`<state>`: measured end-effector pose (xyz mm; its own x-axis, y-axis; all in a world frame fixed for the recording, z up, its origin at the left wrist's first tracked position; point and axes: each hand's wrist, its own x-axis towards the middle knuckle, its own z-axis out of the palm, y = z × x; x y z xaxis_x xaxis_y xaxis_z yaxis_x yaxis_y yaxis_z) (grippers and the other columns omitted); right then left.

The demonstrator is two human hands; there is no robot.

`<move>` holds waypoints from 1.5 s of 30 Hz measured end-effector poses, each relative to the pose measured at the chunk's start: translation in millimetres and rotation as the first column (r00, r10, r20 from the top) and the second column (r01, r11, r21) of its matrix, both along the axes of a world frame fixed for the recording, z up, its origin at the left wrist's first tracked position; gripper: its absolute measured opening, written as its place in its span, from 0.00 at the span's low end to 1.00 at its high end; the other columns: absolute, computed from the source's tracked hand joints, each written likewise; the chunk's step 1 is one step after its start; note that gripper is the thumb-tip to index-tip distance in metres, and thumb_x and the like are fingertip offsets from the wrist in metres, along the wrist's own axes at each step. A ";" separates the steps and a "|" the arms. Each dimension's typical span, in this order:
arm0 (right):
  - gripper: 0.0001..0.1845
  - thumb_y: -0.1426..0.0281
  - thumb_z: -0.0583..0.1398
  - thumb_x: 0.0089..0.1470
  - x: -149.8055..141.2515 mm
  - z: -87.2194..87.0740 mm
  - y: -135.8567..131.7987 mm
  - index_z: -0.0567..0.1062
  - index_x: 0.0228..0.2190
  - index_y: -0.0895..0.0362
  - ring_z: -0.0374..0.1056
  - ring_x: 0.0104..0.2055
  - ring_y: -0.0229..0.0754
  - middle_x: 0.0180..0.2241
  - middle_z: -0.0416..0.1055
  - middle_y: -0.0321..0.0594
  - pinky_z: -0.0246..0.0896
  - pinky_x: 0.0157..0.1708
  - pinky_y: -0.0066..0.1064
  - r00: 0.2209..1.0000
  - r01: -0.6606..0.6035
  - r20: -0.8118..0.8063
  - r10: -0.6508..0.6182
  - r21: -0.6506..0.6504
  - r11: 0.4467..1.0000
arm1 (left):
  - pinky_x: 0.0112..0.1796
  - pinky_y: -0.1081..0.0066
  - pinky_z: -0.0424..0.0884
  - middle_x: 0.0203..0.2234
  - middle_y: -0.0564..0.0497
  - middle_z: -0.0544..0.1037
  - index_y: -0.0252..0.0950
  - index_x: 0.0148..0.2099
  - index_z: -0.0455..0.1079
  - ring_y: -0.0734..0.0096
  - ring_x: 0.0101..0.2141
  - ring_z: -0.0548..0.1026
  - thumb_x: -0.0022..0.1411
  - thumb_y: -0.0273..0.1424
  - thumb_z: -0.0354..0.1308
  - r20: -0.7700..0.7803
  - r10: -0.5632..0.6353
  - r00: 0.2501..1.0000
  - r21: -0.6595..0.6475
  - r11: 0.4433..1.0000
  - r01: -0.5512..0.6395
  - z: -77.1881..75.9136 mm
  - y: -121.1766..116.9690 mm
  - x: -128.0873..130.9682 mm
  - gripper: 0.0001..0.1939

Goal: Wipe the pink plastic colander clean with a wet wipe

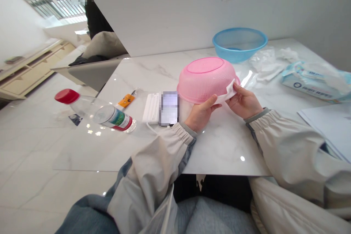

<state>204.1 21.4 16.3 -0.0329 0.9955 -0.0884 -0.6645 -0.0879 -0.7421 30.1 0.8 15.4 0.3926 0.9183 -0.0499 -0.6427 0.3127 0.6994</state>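
Observation:
A pink mesh basket (204,78) lies upside down on the white marble table (219,146). My left hand (201,114) grips its near rim, fingers curled around the edge. My right hand (245,101) is closed on a white wipe (228,93) and presses it against the basket's right side. Both sleeves are pale grey.
A blue mesh basket (239,43) stands upright behind. A pack of wipes (315,78) and crumpled plastic (267,64) lie to the right, papers (329,124) at the right edge. A clear bottle with red cap (95,111), a white device (153,108) and an orange tag (126,100) lie left. A person sits far back left.

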 end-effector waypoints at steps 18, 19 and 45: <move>0.21 0.63 0.52 0.74 35.9 7.7 13.4 0.77 0.59 0.54 0.83 0.53 0.46 0.48 0.86 0.43 0.71 0.67 0.46 0.893 0.262 -0.394 -0.218 0.061 0.963 | 0.68 0.60 0.69 0.44 0.47 0.87 0.34 0.47 0.80 0.67 0.53 0.84 0.78 0.33 0.59 0.099 0.081 0.992 -0.262 0.964 -0.053 1.3 6.0 3.3 0.10; 0.22 0.61 0.52 0.75 35.8 10.1 12.0 0.77 0.59 0.54 0.83 0.52 0.46 0.48 0.86 0.44 0.71 0.66 0.46 0.890 0.269 -0.401 -0.216 0.080 0.960 | 0.68 0.61 0.69 0.44 0.46 0.87 0.34 0.47 0.80 0.67 0.53 0.84 0.77 0.33 0.60 0.100 0.076 0.992 -0.272 0.961 -0.046 0.7 5.8 3.9 0.10; 0.14 0.61 0.58 0.73 32.3 21.6 3.8 0.82 0.47 0.52 0.65 0.73 0.43 0.49 0.85 0.31 0.62 0.75 0.49 0.971 0.208 -0.142 -0.191 0.124 0.970 | 0.69 0.59 0.67 0.53 0.46 0.85 0.38 0.50 0.79 0.62 0.62 0.78 0.71 0.38 0.68 0.112 0.034 0.993 -0.236 0.972 -0.006 -4.7 5.6 5.2 0.11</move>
<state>236.5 25.2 37.8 0.1655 0.9853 0.0417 -0.7482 0.1530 -0.6456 35.3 6.3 10.6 0.3899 0.8939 -0.2211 -0.7219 0.4458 0.5293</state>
